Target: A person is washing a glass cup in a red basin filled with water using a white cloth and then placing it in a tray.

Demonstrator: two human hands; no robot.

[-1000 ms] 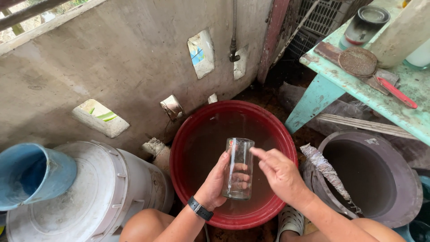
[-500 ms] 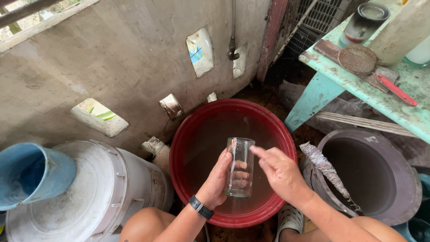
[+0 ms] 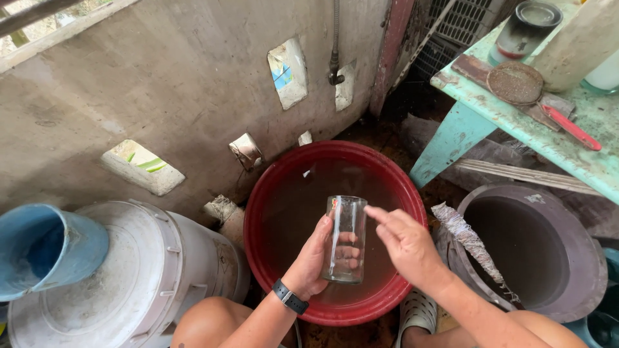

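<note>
Head view looks down on a clear, straight-sided drinking glass [image 3: 345,240] held upright over a round red plastic basin [image 3: 271,193] of brownish water. The glass's long axis runs roughly up the frame, its open mouth toward the wall and a little toward the camera, its thick base low near the basin's near rim. The left hand [image 3: 313,261], a dark band on its wrist, is clamped around the glass from the left, thumb along the near side and fingers showing through the far side. The right hand [image 3: 403,241] is beside the glass on the right, fingers spread and extended toward the upper rim; the fingertips seem to touch the glass, though this is hard to tell.

The basin leaves open water on every side of the glass, widest toward the wall. Just left of the basin stands a white lidded plastic bucket [image 3: 122,277] with a blue bucket [image 3: 48,248] beside it; to the right sits a dark grey round tub [image 3: 583,258]. A weathered turquoise wooden table [image 3: 509,125] overhangs the upper right. Behind runs a bare concrete wall [image 3: 180,77].
</note>
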